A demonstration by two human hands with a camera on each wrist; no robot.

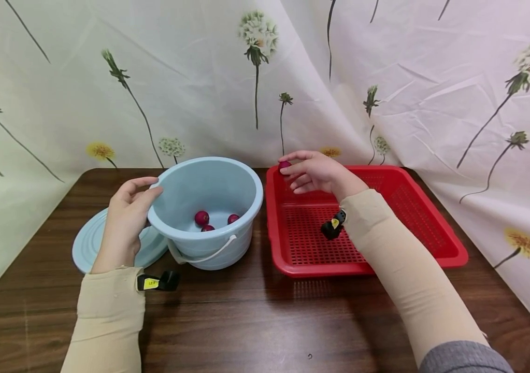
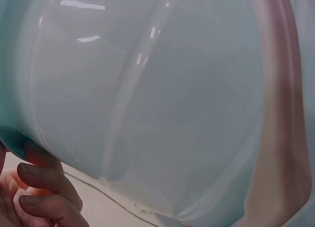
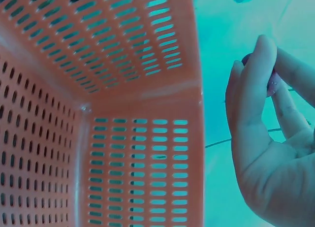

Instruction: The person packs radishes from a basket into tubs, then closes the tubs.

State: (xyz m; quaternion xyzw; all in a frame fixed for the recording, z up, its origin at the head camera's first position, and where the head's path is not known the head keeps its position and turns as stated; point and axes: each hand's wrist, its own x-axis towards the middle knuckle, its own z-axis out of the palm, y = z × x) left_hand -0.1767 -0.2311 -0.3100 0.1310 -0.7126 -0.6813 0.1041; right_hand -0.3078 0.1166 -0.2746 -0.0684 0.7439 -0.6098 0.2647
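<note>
A light blue bucket (image 1: 211, 254) stands left of centre, with three round, dark red radishes (image 1: 201, 218) visible on its floor. The left hand (image 1: 127, 217) grips the bucket's left rim between thumb and fingers; the left wrist view shows its fingertips (image 2: 42, 178) at that rim. Above the back left corner of a red perforated basket (image 1: 288, 269), the right hand (image 1: 316, 173) pinches another radish (image 1: 285, 166). In the right wrist view this radish (image 3: 273, 84) is partly hidden behind the thumb and fingers.
A round blue lid (image 1: 88, 243) lies on the dark wooden table (image 1: 227, 321), partly behind the left hand and bucket. The bucket's white handle (image 1: 209, 257) hangs down at the front. A flower-printed curtain (image 1: 209, 77) closes off the back and right.
</note>
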